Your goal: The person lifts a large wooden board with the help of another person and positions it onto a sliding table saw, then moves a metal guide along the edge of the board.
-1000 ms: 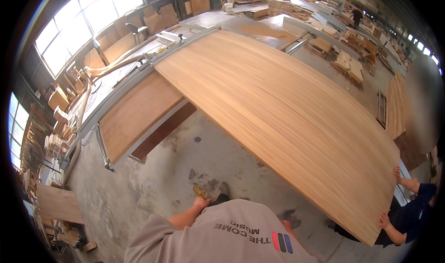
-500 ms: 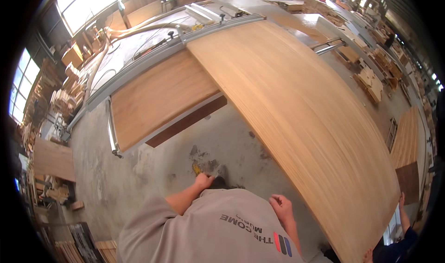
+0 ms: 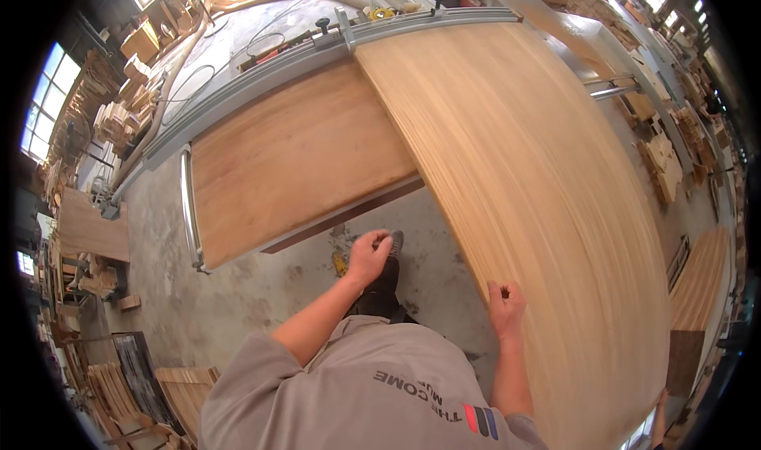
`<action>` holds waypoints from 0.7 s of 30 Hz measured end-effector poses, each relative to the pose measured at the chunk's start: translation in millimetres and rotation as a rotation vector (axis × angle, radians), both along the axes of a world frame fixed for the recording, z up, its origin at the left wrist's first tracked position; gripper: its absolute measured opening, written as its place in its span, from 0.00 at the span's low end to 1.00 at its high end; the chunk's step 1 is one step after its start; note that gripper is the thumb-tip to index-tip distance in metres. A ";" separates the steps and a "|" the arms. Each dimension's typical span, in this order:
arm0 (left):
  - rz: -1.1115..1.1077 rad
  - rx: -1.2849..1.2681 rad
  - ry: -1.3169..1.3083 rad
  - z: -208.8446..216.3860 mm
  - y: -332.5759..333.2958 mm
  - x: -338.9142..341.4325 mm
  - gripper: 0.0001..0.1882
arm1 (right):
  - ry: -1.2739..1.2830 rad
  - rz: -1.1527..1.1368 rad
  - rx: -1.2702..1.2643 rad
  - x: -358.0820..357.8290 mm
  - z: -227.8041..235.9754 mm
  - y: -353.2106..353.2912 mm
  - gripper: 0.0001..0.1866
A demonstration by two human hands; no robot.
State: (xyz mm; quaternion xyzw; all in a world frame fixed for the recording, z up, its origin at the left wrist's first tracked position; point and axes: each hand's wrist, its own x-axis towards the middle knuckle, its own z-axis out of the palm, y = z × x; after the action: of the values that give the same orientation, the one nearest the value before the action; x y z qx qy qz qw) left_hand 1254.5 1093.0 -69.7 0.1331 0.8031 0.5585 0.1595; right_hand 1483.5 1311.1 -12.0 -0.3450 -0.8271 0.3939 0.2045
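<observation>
1 pale board (image 3: 539, 181) lay over the right end of 1 brown tabletop (image 3: 293, 161), its far edge along 1 grey rail (image 3: 277, 75); the rail carried 2 black knobs (image 3: 323, 25) and bordered the tabletop's far edge; 1 silver bar (image 3: 189, 208) stood at the tabletop's left edge.

The person's 2 hands showed; the left hand (image 3: 369, 257), loosely closed, hung above the floor (image 3: 238, 307) off the tabletop's near edge, any content hidden; the right hand (image 3: 507, 309), fingers bent, was at the board's left edge, though whether it gripped could not be told; 1 co-worker's hand (image 3: 663, 402) showed partly at the board's near right edge; open floor lay between tabletop, board and person.
</observation>
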 end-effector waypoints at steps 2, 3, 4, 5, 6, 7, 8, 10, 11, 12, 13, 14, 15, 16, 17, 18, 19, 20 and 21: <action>0.090 0.035 0.084 -21.9 36.9 -79.8 0.17 | -0.045 0.002 -0.005 -72.9 -32.0 32.4 0.16; 0.120 0.126 0.017 -33.2 53.2 -115.8 0.20 | -0.077 0.017 0.000 -107.0 -50.2 48.5 0.17; 0.153 0.217 -0.045 -43.1 71.4 -159.2 0.23 | -0.104 0.033 0.004 -149.4 -65.3 66.3 0.17; 0.184 0.311 -0.101 -52.2 89.8 -205.1 0.26 | -0.095 0.072 0.065 -197.2 -74.1 82.1 0.16; 0.217 0.388 -0.092 -61.7 108.0 -252.3 0.28 | -0.088 0.111 0.125 -246.5 -83.1 97.7 0.16; 0.248 0.468 -0.071 -71.3 128.9 -311.0 0.30 | -0.069 0.150 0.189 -305.8 -91.3 116.0 0.16; 0.294 0.534 -0.073 -78.9 142.0 -345.2 0.32 | -0.094 0.186 0.318 -341.0 -92.1 129.8 0.18; 0.372 0.676 -0.044 -95.0 174.2 -439.3 0.36 | -0.108 0.253 0.588 -431.5 -99.4 161.2 0.23; 0.412 0.742 -0.027 -106.5 187.4 -483.5 0.38 | -0.174 0.286 0.589 -467.9 -110.4 171.4 0.25; 0.434 0.746 -0.004 -118.7 202.9 -525.0 0.39 | -0.242 0.319 0.589 -495.4 -121.4 178.8 0.27; 0.446 0.758 0.034 -128.0 219.3 -573.0 0.40 | -0.296 0.351 0.598 -529.6 -134.0 189.5 0.29; 0.468 0.741 0.034 -133.9 220.1 -575.4 0.40 | -0.324 0.383 0.579 -528.4 -136.1 190.0 0.29; 0.465 0.734 0.029 -150.5 233.6 -601.2 0.41 | -0.352 0.414 0.560 -521.4 -135.4 190.3 0.29; 0.435 0.741 0.068 -150.9 249.5 -634.9 0.42 | -0.333 0.416 0.567 -551.7 -153.2 199.2 0.30; 0.408 0.725 0.074 -144.8 250.7 -632.5 0.42 | -0.357 0.416 0.552 -556.2 -156.7 197.9 0.30; 0.385 0.714 0.069 -158.2 256.0 -647.2 0.43 | -0.380 0.415 0.537 -559.3 -159.3 194.9 0.30; 0.366 0.711 0.083 -160.6 256.8 -658.4 0.44 | -0.385 0.412 0.533 -572.3 -167.5 194.0 0.30; 0.361 0.709 0.101 -162.8 254.4 -669.1 0.44 | -0.379 0.417 0.530 -583.9 -174.3 196.3 0.30; 0.375 0.707 0.122 -162.8 248.5 -675.7 0.45 | -0.372 0.421 0.528 -594.0 -181.1 197.7 0.30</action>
State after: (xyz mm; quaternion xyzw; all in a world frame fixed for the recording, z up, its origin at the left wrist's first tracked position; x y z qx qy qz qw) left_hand 578.9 1341.5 -232.5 0.0639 0.5797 0.8109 -0.0485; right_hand 889.5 1508.9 -193.1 -0.1687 -0.9757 0.1315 0.0475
